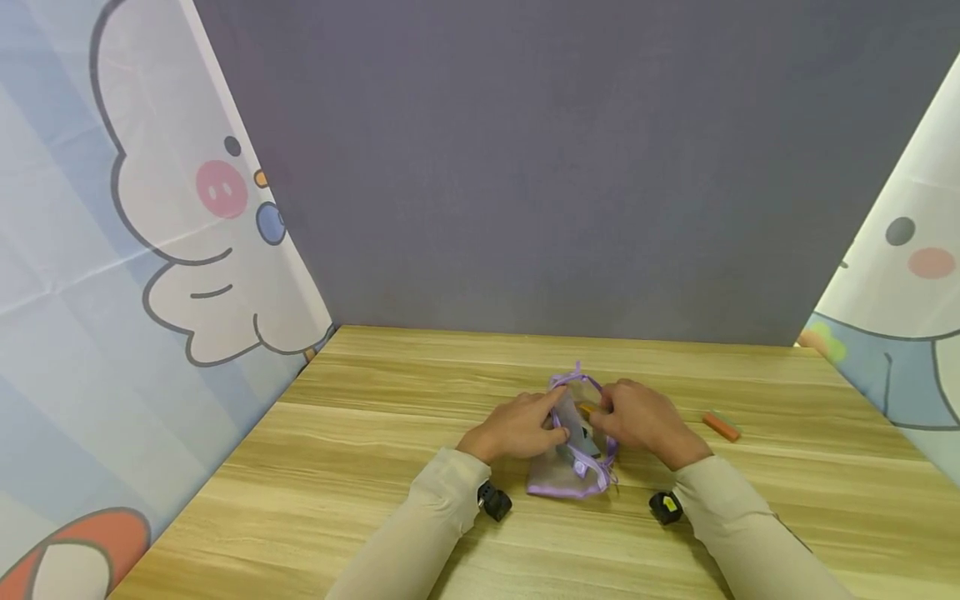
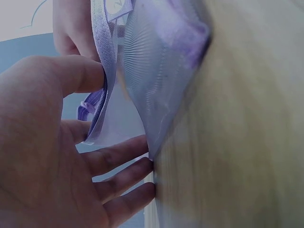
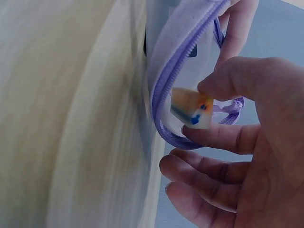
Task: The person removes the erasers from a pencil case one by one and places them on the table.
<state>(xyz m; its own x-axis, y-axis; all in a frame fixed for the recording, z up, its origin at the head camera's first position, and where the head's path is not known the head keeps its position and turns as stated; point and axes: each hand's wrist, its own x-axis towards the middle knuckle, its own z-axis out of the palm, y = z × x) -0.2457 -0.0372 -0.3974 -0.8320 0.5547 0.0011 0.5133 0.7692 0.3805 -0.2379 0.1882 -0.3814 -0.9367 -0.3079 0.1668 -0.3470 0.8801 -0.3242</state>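
Observation:
A see-through mesh zipper pouch (image 1: 551,475) with purple trim lies on the table, its mouth spread open. My left hand (image 1: 519,427) holds the pouch's rim at the left, thumb over the zipper edge (image 2: 100,42) and other fingers along the mesh (image 2: 156,90). At the mouth, my right hand (image 1: 641,419) pinches a small orange-and-white block (image 3: 190,108) with blue marks, like an eraser, between thumb and forefinger. The block appears within the loop of the zipper. A greyish flat item (image 1: 583,446) with a dark spot shows inside the pouch, partly hidden.
An orange block (image 1: 722,427) with a pale greenish side lies on the wooden table (image 1: 360,433), right of my right hand. A dark grey panel (image 1: 555,167) stands behind the table. Cartoon-printed cloths (image 1: 67,250) hang at both sides.

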